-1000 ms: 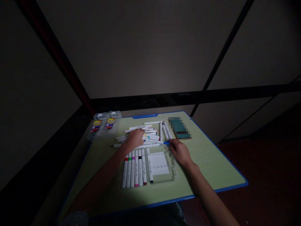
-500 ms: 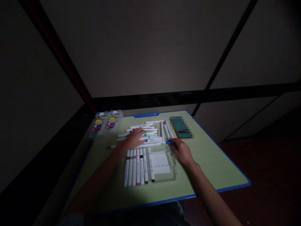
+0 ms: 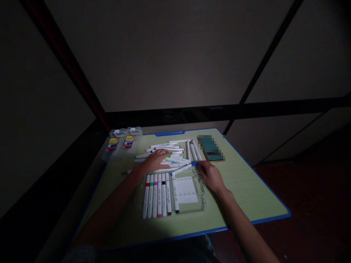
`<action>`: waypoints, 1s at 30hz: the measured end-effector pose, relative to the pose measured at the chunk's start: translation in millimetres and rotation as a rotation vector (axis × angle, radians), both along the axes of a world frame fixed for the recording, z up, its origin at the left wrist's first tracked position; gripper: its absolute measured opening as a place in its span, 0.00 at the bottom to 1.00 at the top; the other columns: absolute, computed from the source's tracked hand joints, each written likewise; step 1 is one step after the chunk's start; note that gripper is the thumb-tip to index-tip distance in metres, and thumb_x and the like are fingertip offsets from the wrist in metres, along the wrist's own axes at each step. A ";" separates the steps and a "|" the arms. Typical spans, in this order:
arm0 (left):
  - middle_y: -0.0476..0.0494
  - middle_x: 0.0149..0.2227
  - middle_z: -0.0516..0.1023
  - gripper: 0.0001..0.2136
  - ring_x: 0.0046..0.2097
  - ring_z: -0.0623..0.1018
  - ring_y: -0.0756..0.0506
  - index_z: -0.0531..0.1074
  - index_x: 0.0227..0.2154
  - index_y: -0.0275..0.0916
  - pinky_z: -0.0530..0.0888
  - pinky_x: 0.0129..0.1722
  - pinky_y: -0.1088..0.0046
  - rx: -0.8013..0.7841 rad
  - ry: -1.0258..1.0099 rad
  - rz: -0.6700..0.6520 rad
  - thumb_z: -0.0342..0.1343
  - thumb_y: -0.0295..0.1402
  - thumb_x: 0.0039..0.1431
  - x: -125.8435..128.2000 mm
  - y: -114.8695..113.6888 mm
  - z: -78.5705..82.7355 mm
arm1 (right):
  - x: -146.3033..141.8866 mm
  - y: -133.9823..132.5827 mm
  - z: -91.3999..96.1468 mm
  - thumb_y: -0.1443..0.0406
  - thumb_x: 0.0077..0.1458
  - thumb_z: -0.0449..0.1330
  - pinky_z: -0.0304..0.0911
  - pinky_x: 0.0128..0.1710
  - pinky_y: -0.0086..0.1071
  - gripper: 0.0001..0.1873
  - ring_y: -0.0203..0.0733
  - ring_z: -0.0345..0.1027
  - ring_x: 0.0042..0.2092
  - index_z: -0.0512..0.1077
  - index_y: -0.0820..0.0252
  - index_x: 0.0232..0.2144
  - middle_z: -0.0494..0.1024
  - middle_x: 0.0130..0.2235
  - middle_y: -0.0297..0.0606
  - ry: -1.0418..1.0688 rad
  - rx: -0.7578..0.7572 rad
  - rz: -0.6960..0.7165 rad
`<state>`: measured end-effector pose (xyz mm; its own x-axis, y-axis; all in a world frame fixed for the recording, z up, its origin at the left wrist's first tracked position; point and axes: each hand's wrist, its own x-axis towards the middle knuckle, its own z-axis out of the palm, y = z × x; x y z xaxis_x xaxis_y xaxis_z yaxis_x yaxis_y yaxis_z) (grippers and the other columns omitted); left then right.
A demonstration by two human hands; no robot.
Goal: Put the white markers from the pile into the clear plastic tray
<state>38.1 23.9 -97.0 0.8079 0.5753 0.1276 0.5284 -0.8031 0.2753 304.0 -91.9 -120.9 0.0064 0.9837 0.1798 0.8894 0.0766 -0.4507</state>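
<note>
My right hand is closed around the end of a white marker with a blue cap. That marker slants down to the left, its far tip over the top of the clear plastic case. Inside the case lies a row of white markers with coloured bands, and a lone marker is beside a white paper insert. My left hand lies flat with fingers stretched over the loose pile of markers, hiding part of it.
Two clear boxes with labels stand at the table's back left. At the back right is a teal booklet-like object, partly pixelated. The yellow-green table has a blue rim; a panelled wall rises behind it.
The blue-capped marker has swung from nearly level to a slant, its left end now lower and nearer the case. My left hand has moved only slightly over the pile.
</note>
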 end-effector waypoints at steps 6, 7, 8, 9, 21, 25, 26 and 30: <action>0.40 0.57 0.60 0.26 0.58 0.58 0.42 0.59 0.55 0.44 0.56 0.56 0.62 -0.046 0.014 -0.026 0.54 0.43 0.53 -0.3 5.0 -1.4 | -0.2 -0.4 1.3 0.61 0.57 0.53 0.66 0.40 0.39 0.14 0.39 0.68 0.41 0.65 0.62 0.45 0.70 0.45 0.39 -0.003 0.015 0.004; 0.40 0.57 0.59 0.27 0.58 0.58 0.42 0.58 0.55 0.44 0.56 0.56 0.62 -0.058 0.011 -0.030 0.55 0.42 0.52 -0.6 4.9 -1.0 | -0.2 -0.4 1.4 0.61 0.57 0.53 0.66 0.40 0.39 0.14 0.39 0.68 0.41 0.65 0.62 0.45 0.70 0.45 0.39 -0.003 0.019 0.005; 0.40 0.58 0.59 0.28 0.59 0.57 0.42 0.58 0.55 0.44 0.56 0.56 0.61 -0.068 0.008 -0.031 0.56 0.41 0.51 -0.8 4.7 -0.5 | -0.2 -0.5 1.6 0.61 0.57 0.54 0.66 0.39 0.39 0.14 0.39 0.68 0.41 0.65 0.62 0.45 0.70 0.44 0.39 -0.004 0.022 0.006; 0.40 0.58 0.58 0.29 0.59 0.57 0.41 0.58 0.56 0.44 0.56 0.56 0.61 -0.076 0.006 -0.029 0.57 0.41 0.50 -0.8 4.3 -0.1 | -0.2 -0.5 1.8 0.61 0.57 0.54 0.66 0.39 0.38 0.14 0.39 0.68 0.41 0.65 0.62 0.44 0.70 0.44 0.39 -0.004 0.024 0.007; 0.40 0.56 0.61 0.28 0.57 0.61 0.43 0.59 0.54 0.41 0.59 0.56 0.63 -0.039 -0.020 -0.023 0.58 0.36 0.50 8.4 10.9 -6.3 | -0.6 -0.4 1.9 0.62 0.57 0.53 0.66 0.38 0.38 0.13 0.38 0.68 0.39 0.66 0.63 0.43 0.71 0.42 0.38 0.004 0.048 0.013; 0.40 0.53 0.64 0.25 0.55 0.64 0.44 0.61 0.53 0.40 0.61 0.54 0.65 -0.011 -0.060 -0.034 0.56 0.38 0.52 13.2 17.0 -4.9 | 0.4 0.4 -0.2 0.61 0.57 0.53 0.66 0.39 0.38 0.14 0.38 0.68 0.40 0.66 0.62 0.43 0.71 0.43 0.39 0.013 0.053 0.017; 0.39 0.53 0.65 0.24 0.54 0.64 0.44 0.61 0.52 0.39 0.61 0.54 0.66 0.001 -0.066 -0.030 0.56 0.38 0.52 14.8 18.7 -4.5 | 0.6 0.5 -0.5 0.61 0.57 0.53 0.66 0.39 0.38 0.14 0.38 0.68 0.40 0.66 0.62 0.44 0.71 0.43 0.39 0.014 0.053 0.018; 0.39 0.51 0.66 0.23 0.53 0.65 0.44 0.62 0.51 0.37 0.62 0.53 0.67 0.046 -0.069 0.000 0.55 0.38 0.53 20.4 25.8 -3.3 | 1.6 0.8 -1.9 0.61 0.57 0.54 0.66 0.40 0.39 0.14 0.39 0.68 0.41 0.65 0.62 0.44 0.70 0.44 0.39 0.020 0.056 0.020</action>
<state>58.5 49.8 -100.3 0.7960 0.5679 0.2095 0.5097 -0.8155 0.2740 305.6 -91.1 -122.8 -0.0088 0.9721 0.2346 0.8782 0.1197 -0.4631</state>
